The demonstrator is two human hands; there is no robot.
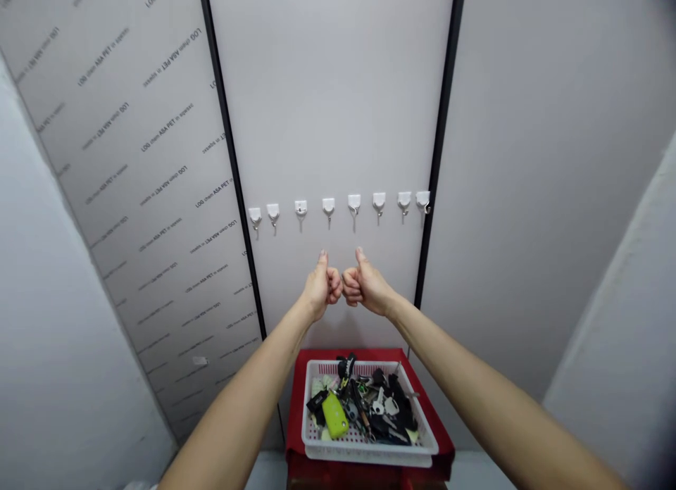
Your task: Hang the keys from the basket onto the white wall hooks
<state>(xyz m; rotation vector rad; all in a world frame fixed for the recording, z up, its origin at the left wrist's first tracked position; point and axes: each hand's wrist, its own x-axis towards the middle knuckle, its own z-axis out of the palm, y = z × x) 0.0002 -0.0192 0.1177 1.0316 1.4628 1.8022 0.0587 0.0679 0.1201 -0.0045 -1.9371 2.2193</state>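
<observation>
My left hand (323, 289) is closed in a fist with its thumb pointing up, and nothing shows in it. Facing it, my right hand (365, 284) makes the same thumb-up fist, its knuckles close to the left ones. Both are held out in front of a white panel (338, 124). Above them, a row of several white wall hooks (328, 207) with metal hangers is fixed to the panel. Below the hands stands a white plastic basket (370, 453) full of keys (378, 405), dark key fobs and a lime-green key case (335, 415).
A red cloth (446, 448) covers the stand under the basket. Black vertical strips (232, 152) edge the middle panel. The left panel (132, 194) bears repeated printed lettering, and a plain grey panel (528, 159) is at the right.
</observation>
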